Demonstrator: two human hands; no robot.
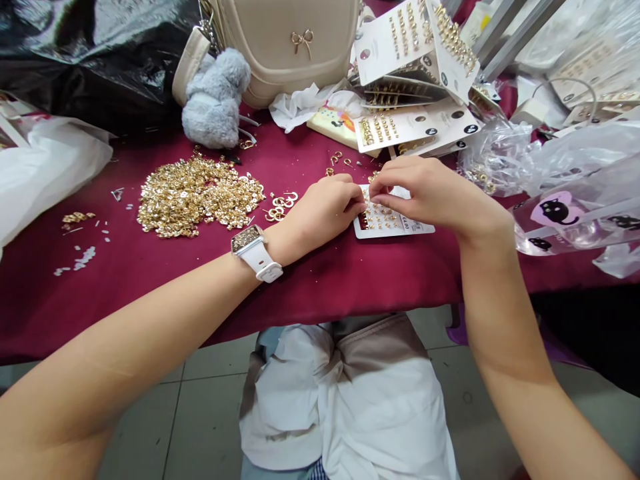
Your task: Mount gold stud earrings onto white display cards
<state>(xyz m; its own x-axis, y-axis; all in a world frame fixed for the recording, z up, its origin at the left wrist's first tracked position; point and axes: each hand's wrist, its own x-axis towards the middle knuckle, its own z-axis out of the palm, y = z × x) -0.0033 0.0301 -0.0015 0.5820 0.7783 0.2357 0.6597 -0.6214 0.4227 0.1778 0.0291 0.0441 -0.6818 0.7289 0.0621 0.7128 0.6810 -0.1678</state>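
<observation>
A white earring card lies on the maroon tablecloth, with rows of small gold studs on it. My left hand grips its left edge, and a white-strapped smartwatch sits on that wrist. My right hand pinches the card's upper edge, its fingertips nearly meeting those of my left hand. Whatever lies between the fingertips is hidden. To the left of my left hand is a large heap of gold earring pieces, with several loose gold hoops close to my wrist.
Stacked printed earring cards stand behind my hands, beside a beige bow-front handbag and grey plush toy. Clear plastic bags lie at the right, a white bag at the left. Small white pieces are scattered on the cloth.
</observation>
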